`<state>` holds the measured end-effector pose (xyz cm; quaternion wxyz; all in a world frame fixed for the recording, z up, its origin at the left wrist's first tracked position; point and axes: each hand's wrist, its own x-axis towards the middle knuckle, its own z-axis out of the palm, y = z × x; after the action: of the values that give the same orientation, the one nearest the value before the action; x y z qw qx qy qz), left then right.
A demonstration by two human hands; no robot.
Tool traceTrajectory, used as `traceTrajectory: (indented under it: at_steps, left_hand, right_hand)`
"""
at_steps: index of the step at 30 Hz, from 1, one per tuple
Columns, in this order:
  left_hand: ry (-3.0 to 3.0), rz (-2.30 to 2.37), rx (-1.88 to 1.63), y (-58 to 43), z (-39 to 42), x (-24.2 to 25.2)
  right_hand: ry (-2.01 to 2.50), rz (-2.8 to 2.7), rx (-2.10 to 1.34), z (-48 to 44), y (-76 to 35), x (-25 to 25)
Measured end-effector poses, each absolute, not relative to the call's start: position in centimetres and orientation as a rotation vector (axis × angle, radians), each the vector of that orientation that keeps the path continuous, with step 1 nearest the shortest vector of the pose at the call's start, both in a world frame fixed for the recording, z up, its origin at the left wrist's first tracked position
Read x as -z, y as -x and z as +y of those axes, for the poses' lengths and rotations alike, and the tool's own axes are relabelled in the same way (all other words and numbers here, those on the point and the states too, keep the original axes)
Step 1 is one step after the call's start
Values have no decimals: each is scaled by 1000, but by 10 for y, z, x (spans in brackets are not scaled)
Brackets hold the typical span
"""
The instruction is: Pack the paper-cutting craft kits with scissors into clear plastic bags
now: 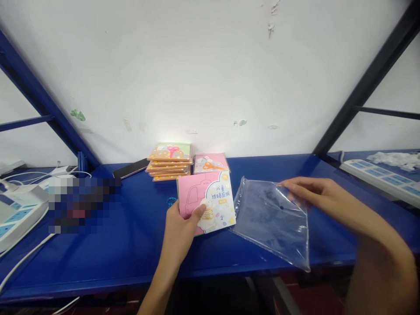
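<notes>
My left hand [184, 224] grips a stack of children's paper-cutting sheets [219, 205], thumb on top. Its front shows a pink sheet with a vehicle outline and a white cover band with a rabbit drawing. Off to the right, my right hand [303, 191] pinches the upper edge of a clear plastic bag [271, 223] between thumb and fingers. The bag looks flat and see-through, its left edge close to the sheets' right side; whether they touch I cannot tell.
Behind the sheets stand a pile of packed sets with pink scissors [170, 159] and a pack with orange scissors [210, 164]. A phone [131, 169] lies farther left. Power strips [22, 218] and white cables are at the left, another power strip [382, 177] at the right.
</notes>
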<state>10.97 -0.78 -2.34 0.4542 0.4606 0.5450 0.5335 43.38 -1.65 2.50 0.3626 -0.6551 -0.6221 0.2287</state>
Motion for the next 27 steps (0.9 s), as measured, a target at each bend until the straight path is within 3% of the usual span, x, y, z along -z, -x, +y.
traceTrajectory:
  at_steps: [8, 27]
  left_hand:
    - [-1170, 1201, -1091, -99, 17, 26]
    - [-1577, 1259, -948, -107, 25, 9]
  right_hand:
    - [1719, -1794, -849, 15, -453, 12]
    - [1776, -1987, -609, 33, -440, 28]
